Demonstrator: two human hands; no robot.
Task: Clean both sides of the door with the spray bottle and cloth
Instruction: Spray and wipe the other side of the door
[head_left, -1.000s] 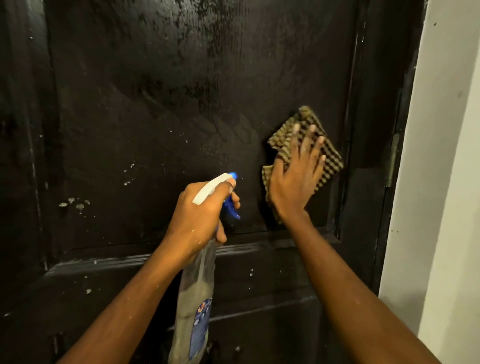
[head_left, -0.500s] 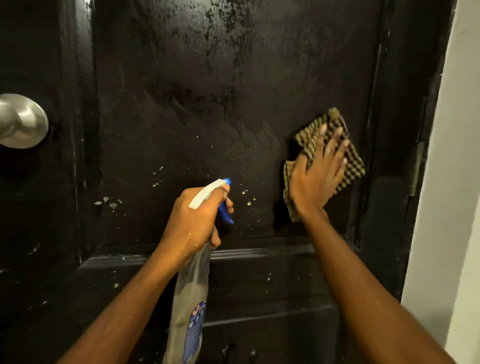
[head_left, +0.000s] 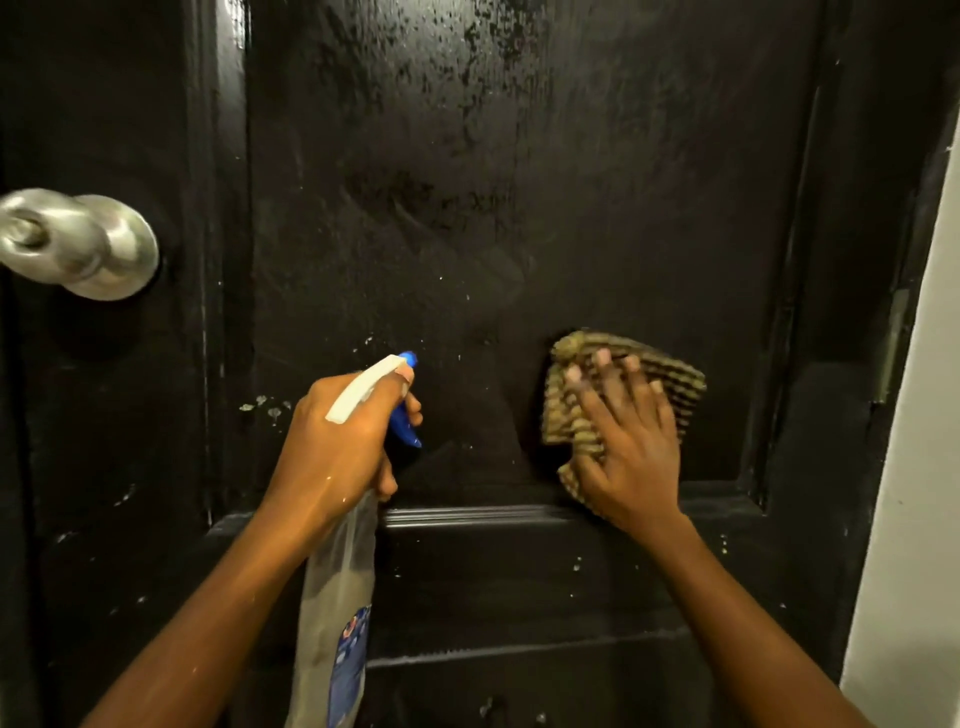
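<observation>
A black panelled door fills the view, its upper panel streaked with wet patches and flecked with pale spots lower down. My left hand grips the neck of a clear spray bottle with a white and blue trigger head, its nozzle close to the door. My right hand presses a brown checked cloth flat against the lower right of the panel with spread, straight fingers. The cloth is bunched under the palm.
A silver round door knob sticks out at the left. A raised moulding ledge runs across below both hands. A hinge and a white wall lie at the right edge.
My right hand has slid the cloth down and leftward across the panel. The view has shifted so the door knob came into sight at the left. The bottle hand has stayed about level.
</observation>
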